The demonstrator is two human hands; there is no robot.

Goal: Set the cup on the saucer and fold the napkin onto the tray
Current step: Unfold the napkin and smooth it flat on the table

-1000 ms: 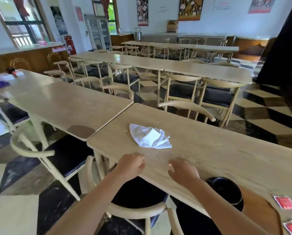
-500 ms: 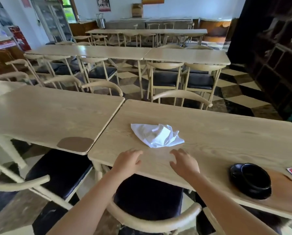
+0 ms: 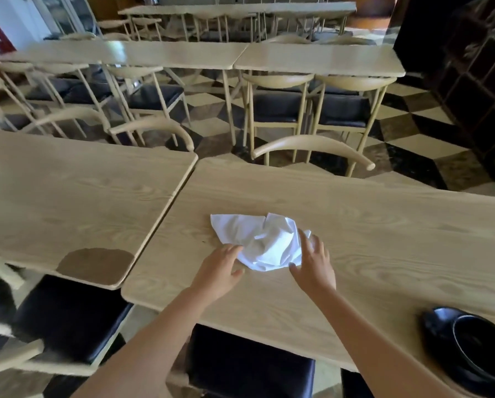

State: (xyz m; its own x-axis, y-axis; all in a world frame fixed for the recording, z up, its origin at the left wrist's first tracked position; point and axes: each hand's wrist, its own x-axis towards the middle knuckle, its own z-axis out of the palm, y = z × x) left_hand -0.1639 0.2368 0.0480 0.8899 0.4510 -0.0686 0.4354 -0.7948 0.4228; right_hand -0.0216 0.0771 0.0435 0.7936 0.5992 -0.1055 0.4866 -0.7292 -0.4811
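While both hands spread wide, the left hand (image 3: 222, 267) and right hand (image 3: 312, 261) flank the crumpled white napkin (image 3: 262, 242) on the tabletop (image 3: 384, 231); careless pinching between them could bunch it further.

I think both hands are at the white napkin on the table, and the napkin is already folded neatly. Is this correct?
Not quite. In the head view the left hand and right hand are at the white napkin on the table, but the napkin is crumpled, not folded neatly.
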